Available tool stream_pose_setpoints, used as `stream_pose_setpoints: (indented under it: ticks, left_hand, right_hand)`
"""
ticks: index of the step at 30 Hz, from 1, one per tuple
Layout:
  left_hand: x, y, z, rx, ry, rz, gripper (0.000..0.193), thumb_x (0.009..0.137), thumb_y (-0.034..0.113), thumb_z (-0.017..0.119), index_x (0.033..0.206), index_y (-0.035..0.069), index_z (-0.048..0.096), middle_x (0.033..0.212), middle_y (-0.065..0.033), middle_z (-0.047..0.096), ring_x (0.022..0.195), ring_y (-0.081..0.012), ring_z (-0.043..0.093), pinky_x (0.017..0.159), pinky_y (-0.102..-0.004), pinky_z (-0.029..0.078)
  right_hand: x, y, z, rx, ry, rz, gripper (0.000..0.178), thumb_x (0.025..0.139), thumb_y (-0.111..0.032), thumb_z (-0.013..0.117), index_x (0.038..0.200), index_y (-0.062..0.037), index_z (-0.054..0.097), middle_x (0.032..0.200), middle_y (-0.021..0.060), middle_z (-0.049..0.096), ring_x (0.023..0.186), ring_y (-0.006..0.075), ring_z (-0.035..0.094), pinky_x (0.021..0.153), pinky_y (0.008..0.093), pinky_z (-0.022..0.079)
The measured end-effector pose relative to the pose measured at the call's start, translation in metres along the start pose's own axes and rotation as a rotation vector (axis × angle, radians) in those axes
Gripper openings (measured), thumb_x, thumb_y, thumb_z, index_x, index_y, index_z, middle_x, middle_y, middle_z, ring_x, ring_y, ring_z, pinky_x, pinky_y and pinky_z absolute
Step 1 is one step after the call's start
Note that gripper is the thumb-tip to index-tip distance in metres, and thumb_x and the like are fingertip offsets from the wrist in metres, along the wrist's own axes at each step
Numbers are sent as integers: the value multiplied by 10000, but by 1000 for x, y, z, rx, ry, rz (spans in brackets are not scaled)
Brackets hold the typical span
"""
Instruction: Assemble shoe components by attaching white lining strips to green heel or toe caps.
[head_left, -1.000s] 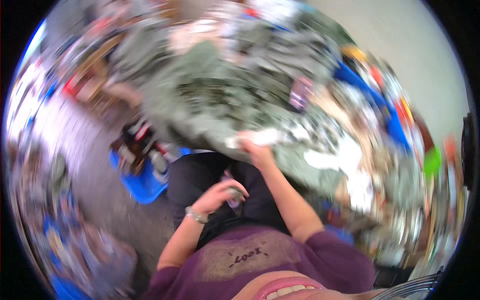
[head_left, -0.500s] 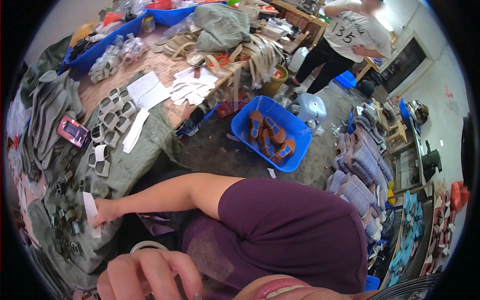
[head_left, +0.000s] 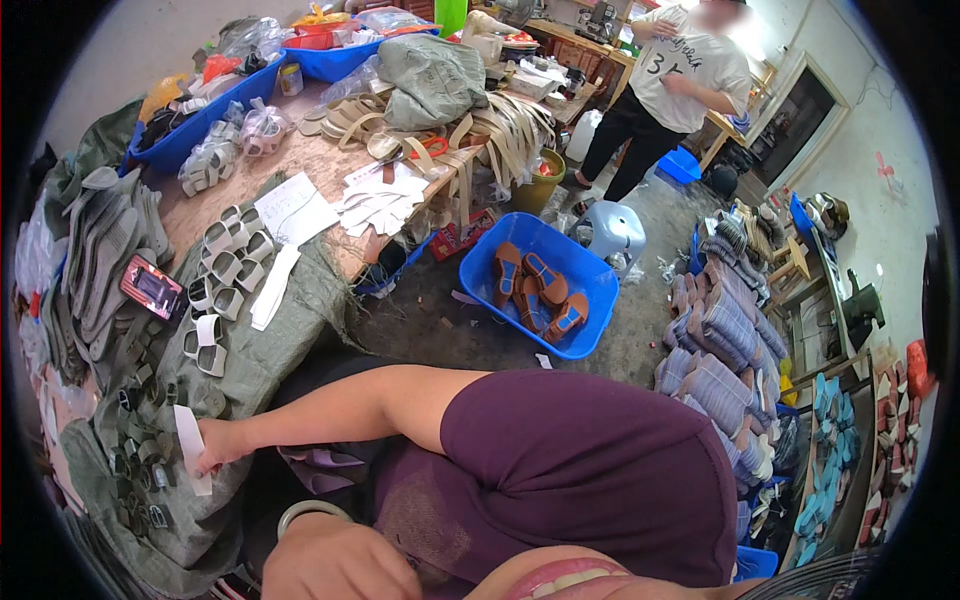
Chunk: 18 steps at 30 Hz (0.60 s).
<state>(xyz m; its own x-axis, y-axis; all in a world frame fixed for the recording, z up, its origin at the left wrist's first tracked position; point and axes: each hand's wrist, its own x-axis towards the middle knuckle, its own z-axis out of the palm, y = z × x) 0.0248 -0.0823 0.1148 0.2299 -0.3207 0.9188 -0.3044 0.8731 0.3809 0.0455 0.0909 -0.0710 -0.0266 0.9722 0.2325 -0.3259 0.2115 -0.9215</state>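
My right hand (head_left: 220,443), its bare arm reaching left from a purple sleeve, pinches a white strip (head_left: 188,440) upright over a grey-green woven sack (head_left: 255,350). Beside the strip, small dark strap loops (head_left: 145,455) lie on the sack. Above them are rows of pale shoe-strap pieces (head_left: 225,262) and another white strip (head_left: 273,290). My left hand (head_left: 340,560) is raised close to the camera at the lower edge, back of the hand showing, with a bangle (head_left: 312,508) at its wrist. Its fingers are mostly out of sight.
Stacked grey sole shapes (head_left: 105,240) and a phone (head_left: 153,287) lie at the left. A blue tub (head_left: 590,340) of brown sandals stands on the floor beside a pale blue stool (head_left: 615,232). A person (head_left: 665,90) stands at the back. Bundled striped shoe parts (head_left: 715,385) fill the right.
The view has shifted slightly. My left hand has turned so its back shows, and its bent fingers have dropped out of sight. My right hand still holds the strip.
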Motion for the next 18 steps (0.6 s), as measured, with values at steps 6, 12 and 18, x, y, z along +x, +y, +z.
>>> stream_pose_setpoints:
  ticks: [6, 12, 18]
  left_hand:
    - [2, -14, -11, -91, -141, -56, 267, 942, 231, 443, 937, 19, 605, 1041, -146, 558, 873, -320, 570, 683, -444, 460]
    - [-21, -10, -2, 22, 0, -95, 596, 755, 569, 645, 929, 1, 592, 958, -152, 567, 837, -280, 582, 709, -378, 471]
    - [-49, 13, 57, 379, 828, -126, 683, 810, 592, 562, 1117, -12, 477, 914, -89, 569, 803, -164, 573, 650, -269, 468]
  right_hand:
    - [-4, -7, -9, 5, 24, 5, 230, 663, -17, 715, 865, 25, 614, 752, 85, 631, 572, 153, 596, 501, 277, 495]
    - [14, 10, 1, -153, -104, -115, 250, 644, -166, 736, 804, -36, 594, 705, 59, 601, 608, 146, 577, 526, 306, 480]
    - [-7, 6, -8, -503, -174, -57, 186, 842, -235, 600, 910, -67, 641, 827, 24, 610, 733, 117, 547, 661, 284, 462]
